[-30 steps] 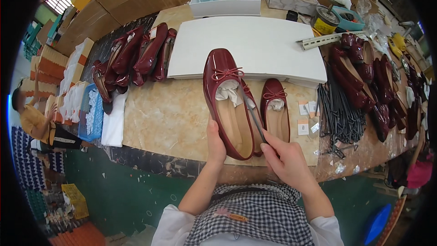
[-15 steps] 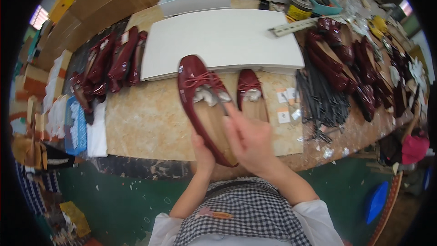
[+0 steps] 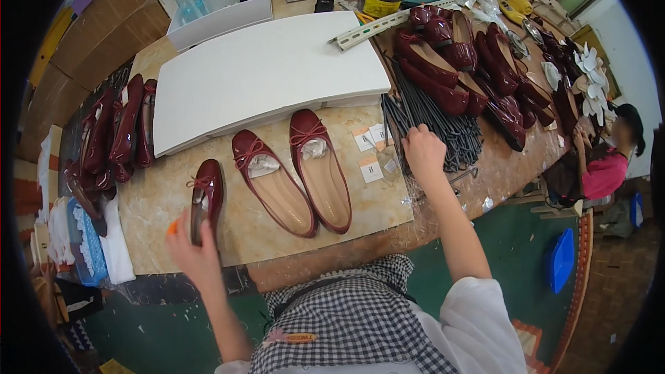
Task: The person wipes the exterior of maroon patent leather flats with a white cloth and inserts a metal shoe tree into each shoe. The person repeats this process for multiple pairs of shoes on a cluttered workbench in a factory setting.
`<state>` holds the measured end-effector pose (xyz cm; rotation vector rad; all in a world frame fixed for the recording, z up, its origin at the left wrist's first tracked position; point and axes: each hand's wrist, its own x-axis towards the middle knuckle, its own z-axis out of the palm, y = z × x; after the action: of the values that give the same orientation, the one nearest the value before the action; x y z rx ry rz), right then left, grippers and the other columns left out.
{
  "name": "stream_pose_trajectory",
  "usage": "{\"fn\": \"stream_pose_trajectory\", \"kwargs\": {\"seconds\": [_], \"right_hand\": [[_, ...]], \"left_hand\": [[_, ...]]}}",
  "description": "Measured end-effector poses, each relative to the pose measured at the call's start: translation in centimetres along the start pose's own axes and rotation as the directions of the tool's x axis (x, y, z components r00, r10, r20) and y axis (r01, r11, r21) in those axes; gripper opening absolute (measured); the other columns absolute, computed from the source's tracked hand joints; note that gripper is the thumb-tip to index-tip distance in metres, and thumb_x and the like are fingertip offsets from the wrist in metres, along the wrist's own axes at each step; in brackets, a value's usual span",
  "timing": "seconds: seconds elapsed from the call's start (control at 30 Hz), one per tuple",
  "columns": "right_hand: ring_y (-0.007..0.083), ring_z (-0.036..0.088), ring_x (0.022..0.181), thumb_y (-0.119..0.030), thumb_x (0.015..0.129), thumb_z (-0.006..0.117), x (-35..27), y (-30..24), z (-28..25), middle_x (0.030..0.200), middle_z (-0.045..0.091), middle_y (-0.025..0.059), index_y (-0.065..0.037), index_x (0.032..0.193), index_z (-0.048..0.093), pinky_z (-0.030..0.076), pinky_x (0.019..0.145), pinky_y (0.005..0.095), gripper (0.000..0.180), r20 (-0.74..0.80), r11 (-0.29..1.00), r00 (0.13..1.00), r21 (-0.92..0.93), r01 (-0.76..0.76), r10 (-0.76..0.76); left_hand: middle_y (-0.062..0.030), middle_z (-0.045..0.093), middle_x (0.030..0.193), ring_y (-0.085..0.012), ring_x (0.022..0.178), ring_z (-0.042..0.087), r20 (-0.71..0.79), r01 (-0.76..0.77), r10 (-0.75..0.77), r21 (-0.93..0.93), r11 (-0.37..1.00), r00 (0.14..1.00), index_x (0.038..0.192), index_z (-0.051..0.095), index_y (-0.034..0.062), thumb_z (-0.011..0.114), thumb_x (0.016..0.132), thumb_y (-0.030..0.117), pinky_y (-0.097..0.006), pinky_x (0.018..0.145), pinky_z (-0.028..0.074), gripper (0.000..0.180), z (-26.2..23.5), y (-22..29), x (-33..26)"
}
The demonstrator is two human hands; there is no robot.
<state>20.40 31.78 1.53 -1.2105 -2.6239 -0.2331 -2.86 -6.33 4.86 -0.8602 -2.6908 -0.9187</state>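
My left hand (image 3: 192,249), somewhat blurred, grips the heel end of a dark red patent ballet flat (image 3: 216,190) tilted on its side on the board. A small orange patch (image 3: 172,227) shows by its fingers; what it is I cannot tell. Two matching bow-fronted flats, a left one (image 3: 282,197) and a right one (image 3: 323,173), lie side by side, soles down, with white paper in their toes. My right hand (image 3: 424,152) is closed over the pile of thin dark sticks (image 3: 460,145); its fingertips are hidden, so what it pinches cannot be seen.
Behind the flats lies a thick white slab (image 3: 263,76) with a perforated metal strip (image 3: 367,33) at its corner. Small tags (image 3: 370,170) lie near my right hand. More red shoes are heaped at left (image 3: 104,128) and right (image 3: 433,73). A co-worker (image 3: 603,170) sits at far right.
The flat I held in both hands now lies beside the other one. A third flat has come under my left hand, further left. My right hand has moved onto the sticks. The view has turned right.
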Motion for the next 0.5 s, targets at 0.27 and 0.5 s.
{"fn": "stream_pose_trajectory", "kwargs": {"seconds": [0.27, 0.5], "right_hand": [[0.0280, 0.067, 0.065, -0.023, 0.077, 0.067, 1.4, 1.8, -5.8, 0.071, 0.068, 0.0121, -0.002, 0.079, 0.067, 0.052, 0.061, 0.0385, 0.021, 0.248, 0.914, 0.963, 0.357, -0.194, 0.108], [0.0041, 0.043, 0.049, -0.007, 0.083, 0.068, -1.8, -2.7, -8.3, 0.052, 0.049, 0.0012, 0.002, 0.102, 0.066, 0.038, 0.049, 0.0227, 0.021, 0.316, 0.412, 0.935, 0.839, -0.356, 0.163]], "left_hand": [[-0.0175, 0.069, 0.087, -0.0237, 0.076, 0.068, 0.494, 0.257, -0.204, -0.042, 0.966, 0.845, 0.141, 0.041, 0.0010, 0.059, 0.082, 0.021, -0.033, 0.072, 0.052, 0.065, 5.6, 7.8, 0.5], [-0.0190, 0.064, 0.108, -0.0266, 0.091, 0.066, 0.702, 0.601, -0.254, -0.706, -0.376, 0.666, 0.135, 0.045, 0.0003, 0.049, 0.091, 0.027, -0.038, 0.083, 0.054, 0.052, 4.7, 7.3, -1.6]]}}
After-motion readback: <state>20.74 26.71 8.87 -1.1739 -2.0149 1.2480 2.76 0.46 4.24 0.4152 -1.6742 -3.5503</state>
